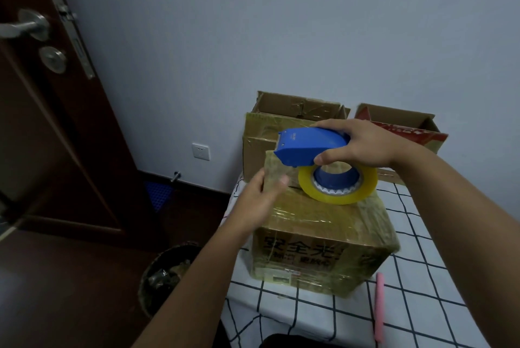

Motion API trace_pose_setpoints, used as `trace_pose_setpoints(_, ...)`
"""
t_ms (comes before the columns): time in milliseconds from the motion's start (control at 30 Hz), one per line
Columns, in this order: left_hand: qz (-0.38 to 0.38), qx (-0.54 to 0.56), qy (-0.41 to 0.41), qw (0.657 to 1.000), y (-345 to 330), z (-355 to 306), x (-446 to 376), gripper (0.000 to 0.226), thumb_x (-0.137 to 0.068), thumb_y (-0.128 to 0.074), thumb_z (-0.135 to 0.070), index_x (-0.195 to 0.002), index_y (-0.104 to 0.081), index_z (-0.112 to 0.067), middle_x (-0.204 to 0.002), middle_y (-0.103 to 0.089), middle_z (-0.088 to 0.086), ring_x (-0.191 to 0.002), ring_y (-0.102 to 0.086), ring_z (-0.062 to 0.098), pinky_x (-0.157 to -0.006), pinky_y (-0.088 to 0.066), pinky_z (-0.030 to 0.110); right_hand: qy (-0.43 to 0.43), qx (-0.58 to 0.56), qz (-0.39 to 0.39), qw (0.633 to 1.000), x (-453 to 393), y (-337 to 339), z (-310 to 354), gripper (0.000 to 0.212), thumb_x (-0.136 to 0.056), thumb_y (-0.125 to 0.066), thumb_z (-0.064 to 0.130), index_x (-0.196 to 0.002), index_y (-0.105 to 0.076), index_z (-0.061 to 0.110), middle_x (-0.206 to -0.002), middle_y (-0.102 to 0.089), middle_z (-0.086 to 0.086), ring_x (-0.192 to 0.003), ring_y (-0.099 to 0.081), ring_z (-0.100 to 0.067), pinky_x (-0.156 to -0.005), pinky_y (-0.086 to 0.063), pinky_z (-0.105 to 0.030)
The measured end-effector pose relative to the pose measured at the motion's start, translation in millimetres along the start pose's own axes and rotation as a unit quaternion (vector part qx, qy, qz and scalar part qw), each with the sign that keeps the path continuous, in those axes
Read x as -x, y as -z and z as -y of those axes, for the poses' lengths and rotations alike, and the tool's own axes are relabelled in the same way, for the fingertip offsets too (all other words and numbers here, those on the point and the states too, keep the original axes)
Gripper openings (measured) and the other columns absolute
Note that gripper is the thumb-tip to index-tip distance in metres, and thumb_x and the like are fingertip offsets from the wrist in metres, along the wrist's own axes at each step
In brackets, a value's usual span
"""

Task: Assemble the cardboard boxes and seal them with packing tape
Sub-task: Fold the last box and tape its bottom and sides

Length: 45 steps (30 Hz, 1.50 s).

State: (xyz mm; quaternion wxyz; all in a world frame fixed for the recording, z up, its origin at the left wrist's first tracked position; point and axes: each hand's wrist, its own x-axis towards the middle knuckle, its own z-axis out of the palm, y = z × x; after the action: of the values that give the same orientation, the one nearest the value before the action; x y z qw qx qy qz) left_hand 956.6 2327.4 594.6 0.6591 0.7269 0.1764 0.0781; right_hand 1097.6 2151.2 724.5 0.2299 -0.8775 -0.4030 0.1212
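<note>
A closed cardboard box [323,238], wrapped in glossy tape and printed with black characters, stands on the checked tablecloth. My right hand [363,145] grips a blue tape dispenser [306,145] with a yellow roll of tape [337,184], held just above the box's top at its far side. At the box's left top edge my left hand [261,195] hovers with its fingers straight and relaxed, holding nothing.
Two open boxes stand behind, a brown box [295,111] and a box with red flaps [402,128]. A pink stick-like tool [379,308] lies on the table [309,316] at the right. A waste bin [166,274] sits on the floor beside a dark door [50,111].
</note>
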Motion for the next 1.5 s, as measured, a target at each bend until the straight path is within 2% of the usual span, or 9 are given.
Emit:
trace_pose_setpoints(133, 0.028, -0.106, 0.000, 0.994, -4, -5, 8, 0.082, -0.098, -0.057, -0.035, -0.157, -0.001, -0.029, -0.161, -0.021, -0.004, -0.144, -0.028, 0.018, -0.101, -0.026, 0.023, -0.003, 0.003, -0.008, 1.000, 1, -2, 1, 0.074, -0.070, -0.074, 0.060, -0.137, -0.048, 0.044, -0.118, -0.056, 0.019, -0.104, -0.057, -0.006, -0.085, -0.041, -0.028)
trace_pose_setpoints(267, 0.014, -0.238, -0.027, 0.971, -6, -13, 5, 0.079, -0.100, -0.051, -0.034, -0.156, 0.004, -0.030, -0.164, -0.010, -0.001, -0.144, -0.030, 0.023, -0.105, -0.034, 0.033, -0.007, 0.016, -0.024, 1.000, 2, -2, 2, 0.070, -0.078, -0.077, 0.051, -0.141, -0.045, 0.041, -0.124, -0.051, 0.014, -0.107, -0.053, -0.014, -0.088, -0.038, -0.029)
trace_pose_setpoints(367, 0.012, -0.351, -0.091, 0.932, -10, -14, 0, 0.072, -0.101, -0.047, -0.029, -0.157, -0.001, -0.025, -0.164, 0.006, -0.003, -0.151, -0.008, 0.021, -0.117, -0.023, 0.040, -0.008, 0.032, -0.021, 0.999, 2, -1, 4, 0.069, -0.081, -0.073, 0.049, -0.143, -0.042, 0.041, -0.125, -0.047, 0.016, -0.109, -0.051, -0.014, -0.089, -0.038, -0.029)
trace_pose_setpoints(467, 0.034, -0.351, -0.104, 0.930, -9, -13, -1, 0.072, -0.101, -0.043, -0.028, -0.156, 0.003, -0.024, -0.165, 0.002, -0.005, -0.151, -0.004, 0.018, -0.117, -0.025, 0.041, -0.006, 0.037, -0.014, 0.999, 2, -2, 4, 0.073, -0.081, -0.072, 0.052, -0.145, -0.037, 0.046, -0.127, -0.046, 0.018, -0.109, -0.052, -0.013, -0.090, -0.039, -0.029)
trace_pose_setpoints(767, 0.013, -0.417, -0.045, 0.908, -9, -20, 7, 0.069, -0.099, -0.037, -0.035, -0.152, 0.006, -0.040, -0.158, -0.028, -0.003, -0.131, -0.046, 0.029, -0.101, -0.043, 0.047, 0.025, 0.037, 0.028, 0.999, 2, 6, 1, 0.068, -0.077, -0.070, 0.062, -0.138, -0.041, 0.058, -0.139, -0.050, 0.011, -0.116, -0.054, -0.017, -0.103, -0.044, -0.039)
trace_pose_setpoints(933, 0.010, -0.450, -0.038, 0.892, -14, -30, 11, 0.064, -0.100, -0.035, -0.037, -0.152, 0.002, -0.041, -0.154, -0.037, 0.001, -0.129, -0.048, 0.029, -0.106, -0.038, 0.057, 0.033, 0.086, 0.053, 0.994, 5, 16, -2, 0.069, -0.080, -0.068, 0.062, -0.143, -0.041, 0.052, -0.141, -0.050, 0.010, -0.109, -0.050, -0.014, -0.096, -0.041, -0.031)
trace_pose_setpoints(1100, 0.012, -0.452, -0.041, 0.891, -14, -30, 10, 0.051, -0.100, -0.034, -0.037, -0.144, -0.008, -0.046, -0.145, -0.047, -0.001, -0.114, -0.057, 0.031, -0.095, -0.046, 0.048, 0.031, 0.096, 0.060, 0.993, 15, 26, -10, 0.067, -0.080, -0.068, 0.060, -0.142, -0.043, 0.051, -0.130, -0.052, 0.015, -0.105, -0.050, -0.012, -0.089, -0.037, -0.028)
trace_pose_setpoints(1367, 0.046, -0.500, -0.040, 0.864, -14, -29, 5, 0.059, -0.105, -0.023, -0.042, -0.156, 0.004, -0.029, -0.165, 0.002, -0.005, -0.148, -0.021, 0.025, -0.117, -0.024, 0.048, -0.024, 0.089, 0.063, 0.994, 41, 51, -38, 0.065, -0.078, -0.072, 0.059, -0.137, -0.046, 0.056, -0.137, -0.047, 0.014, -0.111, -0.051, -0.015, -0.094, -0.039, -0.030)
trace_pose_setpoints(1500, 0.024, -0.595, -0.098, 0.797, -17, -28, 3, 0.060, -0.105, -0.020, -0.042, -0.157, -0.002, -0.019, -0.164, 0.012, 0.003, -0.151, 0.008, 0.021, -0.120, 0.001, 0.040, -0.021, 0.083, 0.049, 0.995, 40, 47, -37, 0.064, -0.078, -0.072, 0.057, -0.137, -0.048, 0.052, -0.142, -0.047, 0.013, -0.115, -0.050, -0.015, -0.096, -0.037, -0.030)
